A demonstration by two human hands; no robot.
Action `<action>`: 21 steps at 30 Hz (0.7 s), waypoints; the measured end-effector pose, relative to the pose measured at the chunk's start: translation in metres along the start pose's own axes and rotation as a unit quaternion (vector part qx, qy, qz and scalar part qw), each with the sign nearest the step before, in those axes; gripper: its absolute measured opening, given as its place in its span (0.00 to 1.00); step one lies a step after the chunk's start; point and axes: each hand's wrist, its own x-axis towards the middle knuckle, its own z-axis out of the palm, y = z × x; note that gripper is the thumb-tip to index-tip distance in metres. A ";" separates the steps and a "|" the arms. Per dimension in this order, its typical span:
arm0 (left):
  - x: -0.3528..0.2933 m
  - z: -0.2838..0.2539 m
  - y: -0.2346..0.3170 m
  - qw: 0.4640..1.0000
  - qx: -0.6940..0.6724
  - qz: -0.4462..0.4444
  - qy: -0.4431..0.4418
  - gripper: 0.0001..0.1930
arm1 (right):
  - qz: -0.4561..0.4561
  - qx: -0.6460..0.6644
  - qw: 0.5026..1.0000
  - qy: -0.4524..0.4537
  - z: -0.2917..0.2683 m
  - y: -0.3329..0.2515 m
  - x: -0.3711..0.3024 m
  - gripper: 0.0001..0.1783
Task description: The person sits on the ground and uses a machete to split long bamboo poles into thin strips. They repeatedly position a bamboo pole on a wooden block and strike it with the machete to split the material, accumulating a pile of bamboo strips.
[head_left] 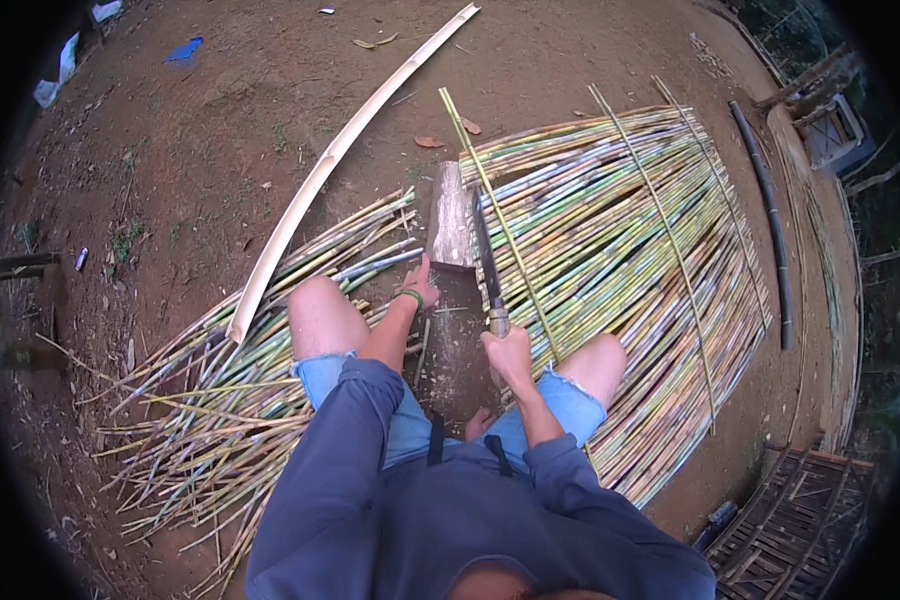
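Note:
My right hand (510,357) is closed around the handle of a machete (485,245), its long dark blade pointing away from me. The blade lies along the right side of a short wooden block (451,220) on the ground. My left hand (422,284), a green band at its wrist, reaches to the near left corner of the block with fingers apart. Its fingertips are close to the end of a bluish-green cane stalk (382,262); whether they touch it I cannot tell. Left of my knee lies a loose pile of thin cane stalks (220,425).
To the right, many stalks (610,270) lie side by side, with thin cross sticks (660,225) over them. A long split bamboo piece (335,150) stretches away at left. Farther right are a dark pole (763,215) and a slatted bamboo rack (795,520).

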 end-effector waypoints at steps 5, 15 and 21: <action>0.006 -0.004 0.006 1.000 -0.007 -0.014 0.013 0.53 | -0.129 0.117 0.977 0.125 0.010 -0.019 0.005 0.09; 0.010 -0.016 0.063 0.986 0.035 0.054 0.156 0.50 | 0.028 0.169 0.985 -0.035 -0.035 0.006 0.014 0.09; 0.086 -0.065 0.086 0.982 0.014 0.138 0.126 0.48 | -0.078 0.245 0.965 -0.044 -0.107 -0.045 0.052 0.05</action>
